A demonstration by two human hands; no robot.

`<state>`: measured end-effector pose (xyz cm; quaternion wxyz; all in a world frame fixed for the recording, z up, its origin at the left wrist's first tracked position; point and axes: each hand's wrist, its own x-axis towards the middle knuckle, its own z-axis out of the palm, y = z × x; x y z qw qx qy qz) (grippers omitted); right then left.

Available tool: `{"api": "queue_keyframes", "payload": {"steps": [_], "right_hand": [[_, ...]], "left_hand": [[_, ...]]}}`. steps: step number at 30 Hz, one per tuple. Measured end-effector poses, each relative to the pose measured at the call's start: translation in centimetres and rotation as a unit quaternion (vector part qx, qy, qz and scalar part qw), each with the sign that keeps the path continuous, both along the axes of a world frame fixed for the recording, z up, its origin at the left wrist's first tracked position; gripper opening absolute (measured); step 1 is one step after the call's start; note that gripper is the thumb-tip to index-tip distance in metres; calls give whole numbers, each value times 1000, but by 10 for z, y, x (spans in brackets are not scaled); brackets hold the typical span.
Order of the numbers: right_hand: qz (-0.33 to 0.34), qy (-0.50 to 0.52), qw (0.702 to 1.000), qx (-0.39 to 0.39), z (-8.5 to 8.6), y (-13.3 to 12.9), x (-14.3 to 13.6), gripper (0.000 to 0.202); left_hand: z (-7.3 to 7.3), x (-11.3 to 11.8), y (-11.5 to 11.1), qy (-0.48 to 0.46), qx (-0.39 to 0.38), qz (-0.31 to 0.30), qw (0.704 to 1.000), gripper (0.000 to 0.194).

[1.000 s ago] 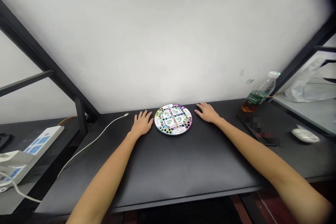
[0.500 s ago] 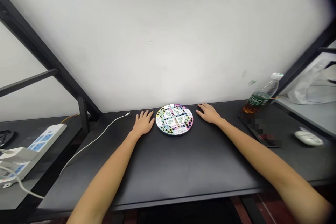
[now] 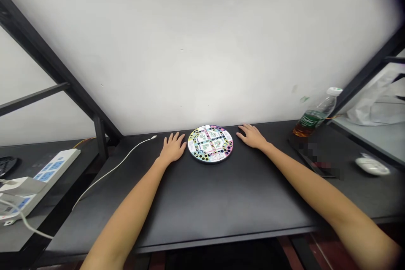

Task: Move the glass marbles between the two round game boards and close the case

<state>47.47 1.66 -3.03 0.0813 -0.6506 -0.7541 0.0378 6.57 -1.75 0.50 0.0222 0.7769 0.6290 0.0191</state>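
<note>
A round, colourful game board (image 3: 210, 144) with many dark round spots lies flat near the back of the black desk. Just left of it, my left hand (image 3: 172, 147) rests palm down on the desk with its fingers spread, holding nothing. On the board's other side, my right hand (image 3: 251, 136) lies flat with fingers apart and nothing in it. A gap shows between each hand and the board.
On the right stand a bottle of brown drink (image 3: 313, 116), a partly blurred dark flat object (image 3: 316, 160) and a white mouse (image 3: 372, 165). A white cable (image 3: 117, 166) and a power strip (image 3: 50, 173) lie on the left. A white wall rises behind the desk.
</note>
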Motion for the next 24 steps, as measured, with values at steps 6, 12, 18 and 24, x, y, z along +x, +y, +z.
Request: {"api": "queue_keyframes", "payload": {"steps": [6,12,18,24], "right_hand": [[1,3,1000,5,1,-1,-1,69],[1,4,1000,1,-1,0,1,69],[0,6,1000,-1,1,-1,0,70],[-2,3,1000,-1,1,-1,-1,69]], "left_hand": [[0,0,0,1,1,0,1000,60],[1,0,0,0,-1,1,1000,60],[1,0,-1,0,-1,1,1000,60],[1,0,0,-1,-1,1,1000,60]]}}
